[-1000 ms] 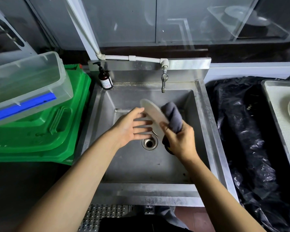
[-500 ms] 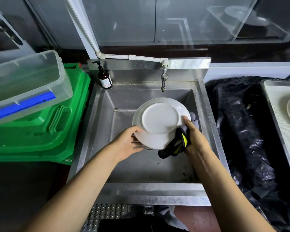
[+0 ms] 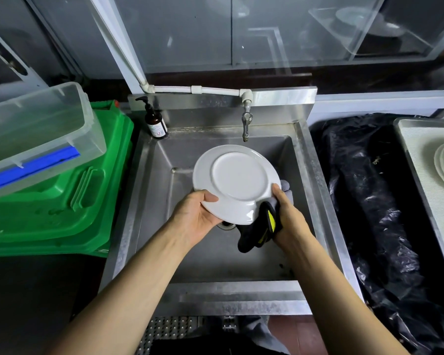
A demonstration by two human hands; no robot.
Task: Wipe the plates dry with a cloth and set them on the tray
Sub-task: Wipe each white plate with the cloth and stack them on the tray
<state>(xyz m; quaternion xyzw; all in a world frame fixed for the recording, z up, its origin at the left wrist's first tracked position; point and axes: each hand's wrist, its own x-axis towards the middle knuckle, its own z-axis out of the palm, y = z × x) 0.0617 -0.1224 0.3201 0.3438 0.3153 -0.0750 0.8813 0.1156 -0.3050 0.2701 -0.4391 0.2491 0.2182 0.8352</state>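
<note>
Plate (image 3: 237, 181) tilted further left since before, left hand (image 3: 198, 216) grasping its rim, right hand (image 3: 290, 216) clutching cloth (image 3: 256, 233) beneath.

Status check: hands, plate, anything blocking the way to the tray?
Left hand grips plate over sink. Right hand holds cloth on plate's rim. Tray far right, partly stacked; nothing in the way.

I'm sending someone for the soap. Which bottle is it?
Find the steel sink; on its rim at the back left corner, left of the tap, stands the soap bottle. It is the only bottle: dark brown, with a black pump and a white label.
</note>
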